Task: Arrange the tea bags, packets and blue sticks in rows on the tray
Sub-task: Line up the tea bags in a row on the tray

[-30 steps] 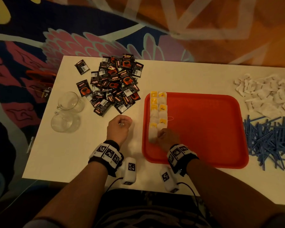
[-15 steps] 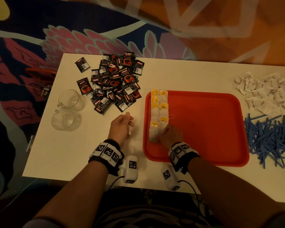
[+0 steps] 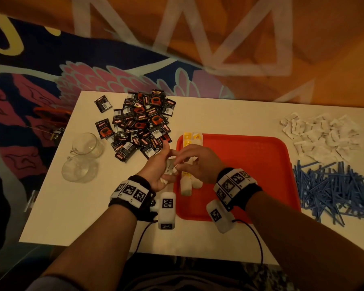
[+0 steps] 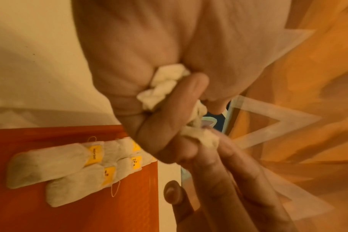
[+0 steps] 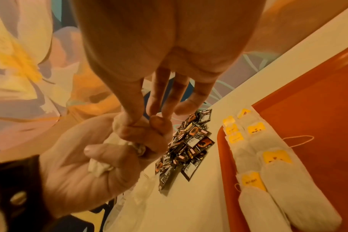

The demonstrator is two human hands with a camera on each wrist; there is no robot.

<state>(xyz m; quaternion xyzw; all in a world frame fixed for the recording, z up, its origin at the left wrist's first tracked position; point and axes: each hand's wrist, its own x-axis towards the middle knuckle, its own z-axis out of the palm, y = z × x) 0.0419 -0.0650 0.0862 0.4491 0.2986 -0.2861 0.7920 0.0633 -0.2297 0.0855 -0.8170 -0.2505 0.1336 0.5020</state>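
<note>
With your left hand (image 3: 159, 168) clenched on a bunch of tea bags (image 4: 165, 85) just left of the red tray (image 3: 260, 164), let your right hand (image 3: 197, 162) pinch one free and lay it beside the tray's two rows (image 5: 268, 172).

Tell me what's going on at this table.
A person is laying tea bags in two rows along the left edge of a red tray. The left hand grips a bunch of tea bags; the right hand pinches one out of it. Black packets and blue sticks wait on the table.
</note>
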